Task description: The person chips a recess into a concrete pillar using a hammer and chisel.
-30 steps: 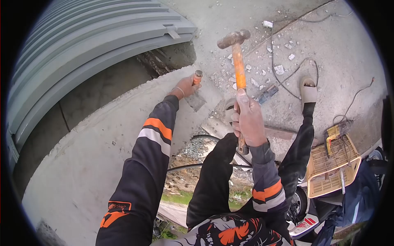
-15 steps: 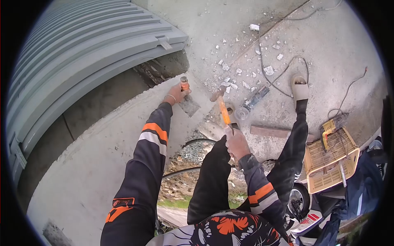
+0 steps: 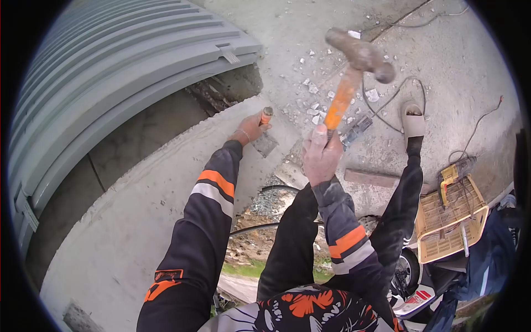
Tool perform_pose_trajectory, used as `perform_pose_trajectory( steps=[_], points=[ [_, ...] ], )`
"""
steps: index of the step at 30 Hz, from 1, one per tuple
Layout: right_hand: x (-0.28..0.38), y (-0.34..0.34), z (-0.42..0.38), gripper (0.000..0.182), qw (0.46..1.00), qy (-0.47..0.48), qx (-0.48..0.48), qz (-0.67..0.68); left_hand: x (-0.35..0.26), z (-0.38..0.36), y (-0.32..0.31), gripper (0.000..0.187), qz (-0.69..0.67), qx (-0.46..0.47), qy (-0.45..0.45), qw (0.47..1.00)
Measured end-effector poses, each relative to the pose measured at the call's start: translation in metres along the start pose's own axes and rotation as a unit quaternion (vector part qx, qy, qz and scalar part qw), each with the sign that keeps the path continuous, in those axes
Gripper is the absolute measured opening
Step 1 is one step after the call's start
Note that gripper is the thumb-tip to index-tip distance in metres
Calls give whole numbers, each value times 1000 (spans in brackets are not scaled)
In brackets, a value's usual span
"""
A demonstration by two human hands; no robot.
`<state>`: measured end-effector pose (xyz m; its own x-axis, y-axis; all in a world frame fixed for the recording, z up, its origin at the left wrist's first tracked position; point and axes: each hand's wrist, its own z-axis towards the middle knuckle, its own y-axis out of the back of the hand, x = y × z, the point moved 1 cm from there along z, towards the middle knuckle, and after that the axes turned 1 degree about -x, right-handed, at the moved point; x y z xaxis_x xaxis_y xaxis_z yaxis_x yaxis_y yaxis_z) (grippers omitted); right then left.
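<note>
My left hand (image 3: 251, 128) is closed around the orange grip of a chisel (image 3: 266, 115), whose metal striking end sticks up above the fist. It is held over a shallow rectangular recess (image 3: 264, 145) in the pale concrete ledge (image 3: 138, 216); where the tip meets the concrete is hidden. My right hand (image 3: 322, 157) grips the lower handle of a hammer (image 3: 344, 97) with a worn orange shaft. The hammer's head is raised, blurred by motion, and well apart from the chisel.
A grey ribbed shutter (image 3: 138, 77) curves along the left. White rubble (image 3: 313, 88) litters the floor. A power tool (image 3: 359, 128) lies partly hidden beyond my right hand. A wood strip (image 3: 370, 177), a yellow crate (image 3: 470, 221) with a yellow drill (image 3: 451, 176), and a motorbike (image 3: 415, 293) are at right.
My right hand has lifted the hammer upward, its head rising away from the concrete toward the camera. My left hand keeps the chisel at the recess. The whole view has shifted slightly.
</note>
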<state>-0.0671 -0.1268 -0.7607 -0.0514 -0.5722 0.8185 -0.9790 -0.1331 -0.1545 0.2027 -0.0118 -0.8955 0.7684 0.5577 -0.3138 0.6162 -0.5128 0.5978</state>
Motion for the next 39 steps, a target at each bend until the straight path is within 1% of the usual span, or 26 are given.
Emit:
perform_pose_trajectory(
  steps=[1,2,3,4,5,6,8,9,10,11,14,15,16,17,18,19,20,21,22,24,27,30,31,33,37,39],
  points=[
    [-55,-5,-24,43,968,-16,41,-246,0,-1,1,44,-18,7,15,1000],
    [-79,-2,-30,46,952,-133,102,-255,3,-2,1,44,-34,13,32,999],
    [-102,0,-36,48,915,-244,167,-275,7,1,2,44,-23,11,31,999],
    [-66,9,-21,49,911,-298,174,-226,12,14,10,44,-12,-2,29,1000],
    [-45,23,-27,51,894,-370,181,-179,16,3,2,45,-8,2,37,999],
    [-49,35,-14,51,932,-278,142,-183,14,7,2,45,-9,1,33,999],
    [-5,46,7,47,971,-207,96,-72,10,6,1,46,-12,0,32,999],
    [64,48,19,45,969,-227,90,43,10,11,2,46,-9,-5,24,1000],
    [105,45,29,43,982,-142,51,113,12,13,0,47,-6,-9,21,1000],
    [123,40,36,42,982,-58,10,181,15,9,-6,47,-4,-10,19,1000],
    [94,6,41,42,939,85,-76,325,-3,4,3,47,22,-10,15,1000],
    [47,-4,18,45,966,30,-49,253,-1,6,4,47,9,-12,25,1000],
    [-36,-7,-10,48,996,23,-38,-83,3,5,3,46,-5,-10,35,999],
    [-88,-3,-31,46,933,-73,137,-323,3,6,-2,46,-20,-4,40,999],
    [-106,2,-51,44,891,-150,209,-374,4,3,-9,45,-17,-8,40,999],
    [-150,10,-76,45,873,-63,266,-405,5,15,-5,43,-9,-21,28,999],
    [-127,28,-88,45,876,-87,288,-376,11,9,-6,42,-7,-34,37,999],
    [-124,41,-106,45,881,-109,226,-400,4,5,-1,42,-44,-13,54,998],
    [-115,51,-101,46,891,-215,208,-342,4,11,5,42,-61,-27,50,996],
    [-76,75,-99,47,863,-426,168,-213,3,5,7,43,-102,-47,52,992],
    [-66,99,-65,46,888,-431,71,-142,-14,9,27,43,-89,-96,38,991],
    [-51,109,-26,45,904,-414,28,-106,-35,9,51,41,-71,-56,21,996],
    [-43,109,-18,44,910,-404,16,-96,-30,8,50,41,-51,-34,25,998],
    [-18,108,-10,46,926,-371,40,-64,-12,5,42,40,-11,12,29,999],
    [39,98,0,48,942,-318,105,4,-2,-17,32,42,-35,-9,41,999],
    [81,88,9,48,960,-251,119,29,-7,-25,33,43,-22,-5,36,999]
  ],
)
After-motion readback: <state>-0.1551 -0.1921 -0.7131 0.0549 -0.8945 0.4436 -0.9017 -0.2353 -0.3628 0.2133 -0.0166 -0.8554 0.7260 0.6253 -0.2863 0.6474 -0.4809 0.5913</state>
